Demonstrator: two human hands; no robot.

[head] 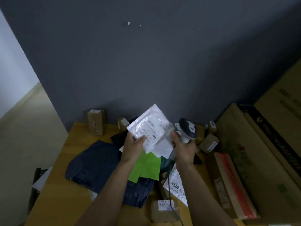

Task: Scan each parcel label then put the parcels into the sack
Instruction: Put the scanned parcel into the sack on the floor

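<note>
White plastic parcel (149,128): flat, glossy and crinkled, with a printed label on the face turned to the camera. Shows dark lines of print, too blurred to read. Stands tilted, one corner pointing up at the grey wall (146,62). Overlaps a second white sheet at the lower right edge; same parcel or another, cannot tell.

Hangs in the air well above the wooden table (61,201), in front of the wall. Leaves bare wood only along the near left side. Crowds the rest of the top with dark blue bags (94,163), a green mailer (145,167) directly under the parcel, a white mailer marked 3005 (175,185) and a small labelled box (162,209) near the front edge. Lines the back edge with an upright brown box (96,122) and a smaller box (123,123). Closes off the right side with tall cartons (260,152) and a long box with red tape (231,185).

Rests at its lower left corner in the left hand (135,144), thumb on the label face and fingers curled behind. Meets, at its right edge, the right hand (184,147), wrapped round the handle of a grey-and-white scanner (187,129). Sets the scanner head just beside the parcel's right edge; touching or apart, cannot tell. Trails a cable (172,206) down from the scanner across the table toward the camera.
</note>
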